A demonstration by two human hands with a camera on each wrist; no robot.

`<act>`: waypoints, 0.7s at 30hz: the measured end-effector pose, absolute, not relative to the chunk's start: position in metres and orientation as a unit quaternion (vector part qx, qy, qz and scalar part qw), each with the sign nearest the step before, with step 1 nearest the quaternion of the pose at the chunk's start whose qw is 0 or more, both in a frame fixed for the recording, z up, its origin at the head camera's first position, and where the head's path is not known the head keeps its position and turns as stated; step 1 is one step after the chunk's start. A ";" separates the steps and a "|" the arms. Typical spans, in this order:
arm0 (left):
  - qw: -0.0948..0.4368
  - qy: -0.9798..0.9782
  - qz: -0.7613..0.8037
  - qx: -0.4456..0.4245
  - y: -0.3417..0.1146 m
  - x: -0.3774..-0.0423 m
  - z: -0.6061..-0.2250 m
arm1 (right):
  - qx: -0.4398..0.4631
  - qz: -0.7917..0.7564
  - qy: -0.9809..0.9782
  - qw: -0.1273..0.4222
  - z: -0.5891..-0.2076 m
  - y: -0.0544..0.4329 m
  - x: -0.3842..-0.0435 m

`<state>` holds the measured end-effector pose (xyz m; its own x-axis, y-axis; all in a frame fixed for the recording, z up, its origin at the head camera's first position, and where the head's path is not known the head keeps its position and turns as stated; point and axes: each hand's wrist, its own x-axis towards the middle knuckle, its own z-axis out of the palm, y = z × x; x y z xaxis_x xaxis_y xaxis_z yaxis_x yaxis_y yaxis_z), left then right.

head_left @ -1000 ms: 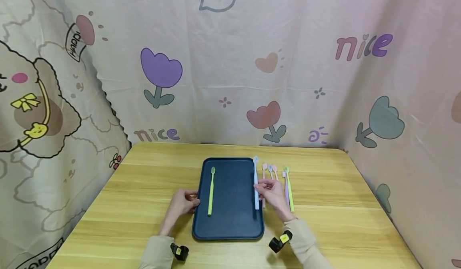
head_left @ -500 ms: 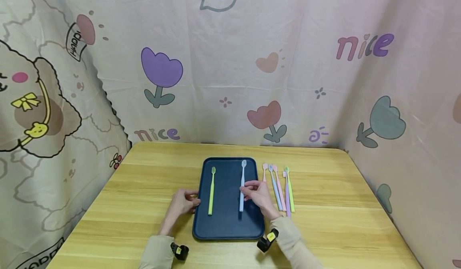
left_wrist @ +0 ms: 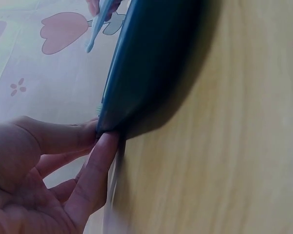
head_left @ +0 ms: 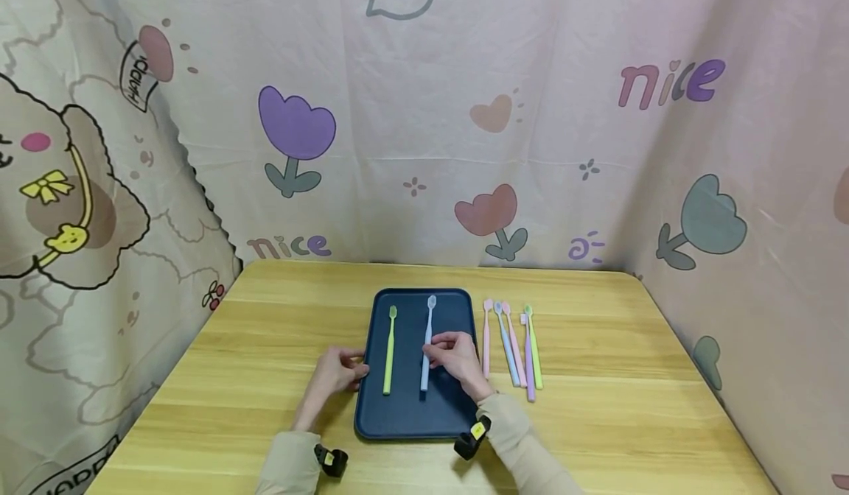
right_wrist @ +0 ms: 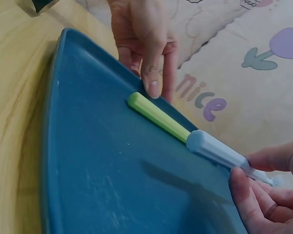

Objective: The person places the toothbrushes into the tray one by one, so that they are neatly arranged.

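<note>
My right hand [head_left: 458, 361] pinches a light blue toothbrush [head_left: 427, 362] by its handle above the dark blue tray [head_left: 404, 420]. In the right wrist view the toothbrush casts a shadow on the tray, so it hangs a little over it. A yellow-green toothbrush [head_left: 389, 355] lies along the tray's left part, its head toward the back. At the tray's left edge, my left hand [head_left: 334, 373] grips the rim between thumb and fingers, as the left wrist view [left_wrist: 63, 165] also makes plain.
Right of the tray, several toothbrushes lie on the wooden table [head_left: 597, 377]: a pink one [head_left: 487, 340], a blue one [head_left: 508, 348], another pink one, a purple one [head_left: 528, 362] and a green one [head_left: 536, 355]. A printed curtain [head_left: 398, 112] hangs behind the table.
My right hand has carried the light blue toothbrush leftward from the tray's right edge to over its middle. The left hand has stayed at the rim.
</note>
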<state>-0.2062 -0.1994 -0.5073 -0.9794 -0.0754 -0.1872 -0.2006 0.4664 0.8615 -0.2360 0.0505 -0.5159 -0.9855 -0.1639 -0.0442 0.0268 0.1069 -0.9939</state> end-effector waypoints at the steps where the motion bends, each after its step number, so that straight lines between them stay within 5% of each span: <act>1: 0.062 0.854 0.510 -0.082 -0.199 -0.206 -0.507 | -0.051 -0.666 0.741 0.070 -0.517 0.049 -0.236; 21: 0.060 0.853 0.511 -0.083 -0.200 -0.207 -0.509 | -0.086 -0.617 0.780 0.062 -0.527 0.028 -0.240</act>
